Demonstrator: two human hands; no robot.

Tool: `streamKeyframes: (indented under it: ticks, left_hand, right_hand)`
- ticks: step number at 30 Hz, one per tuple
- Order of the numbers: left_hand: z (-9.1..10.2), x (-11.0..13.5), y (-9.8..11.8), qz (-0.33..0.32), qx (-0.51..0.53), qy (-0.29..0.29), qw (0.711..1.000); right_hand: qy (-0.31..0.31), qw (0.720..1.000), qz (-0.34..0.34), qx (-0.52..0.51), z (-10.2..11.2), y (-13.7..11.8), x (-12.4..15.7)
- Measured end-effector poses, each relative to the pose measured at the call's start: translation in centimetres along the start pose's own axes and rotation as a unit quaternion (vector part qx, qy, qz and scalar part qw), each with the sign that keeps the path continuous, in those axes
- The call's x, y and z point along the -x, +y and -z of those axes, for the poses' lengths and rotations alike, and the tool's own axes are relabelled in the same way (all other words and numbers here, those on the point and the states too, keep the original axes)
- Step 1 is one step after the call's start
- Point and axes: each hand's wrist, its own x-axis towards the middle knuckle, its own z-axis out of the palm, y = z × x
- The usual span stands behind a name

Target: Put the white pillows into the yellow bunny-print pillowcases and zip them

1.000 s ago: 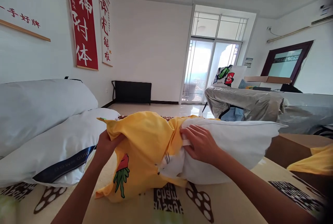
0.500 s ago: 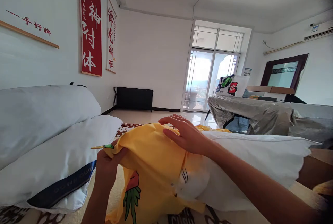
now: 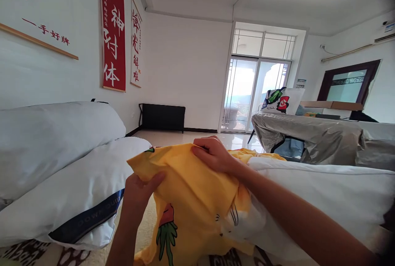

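A yellow pillowcase [image 3: 191,200] printed with a carrot and part of a white animal figure spreads out in front of me. My left hand [image 3: 140,196] pinches its left side near the corner, thumb on top of the fabric. At the upper edge, my right hand [image 3: 212,155] has its fingers closed on the cloth and holds it raised. A white pillow [image 3: 321,183] lies on the right under my right forearm, its near end against the pillowcase. Whether that end is inside the case cannot be made out.
Two plump white pillows [image 3: 61,134] are stacked at the left, the lower with a dark blue label strip [image 3: 89,216]. More yellow fabric [image 3: 247,155] lies behind my right hand. Beyond stands a plastic-covered table [image 3: 324,134] with a printed bag [image 3: 280,100]. A black folded item [image 3: 162,117] leans by the wall.
My right hand has gone from spread fingers over the cloth to gripping its upper edge. The pillowcase's left corner has unfolded and is pulled flatter. The view has shifted slightly left.
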Motion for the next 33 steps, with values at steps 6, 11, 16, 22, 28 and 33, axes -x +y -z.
streamKeyframes:
  ticks: [6,11,16,22,28,33]
  left_hand:
    - [-0.9,0.6,-0.7,-0.089,-0.117,0.03,0.989]
    - [0.7,-1.3,-2.5,-0.055,-0.105,0.082,0.99]
    - [0.6,-1.9,-3.1,-0.061,-0.042,0.096,0.993]
    - [0.2,-2.1,-2.8,-0.062,0.05,0.083,0.993]
    - [0.0,-1.8,-2.7,-0.069,0.056,0.113,0.99]
    - [-0.3,-1.2,-2.0,-0.093,0.037,0.121,0.988]
  right_hand:
    - [0.04,0.963,0.149,0.219,0.0,-0.5,-0.3]
    - [0.134,0.946,0.166,0.244,1.1,-3.3,3.3]
    - [0.172,0.97,0.074,0.158,0.7,-5.5,11.0]
    - [0.169,0.949,-0.02,0.266,-0.2,-0.9,14.5]
    - [0.062,0.946,-0.122,0.293,1.0,1.4,12.9]
    - [0.204,0.942,-0.069,0.258,2.1,-0.9,9.3]
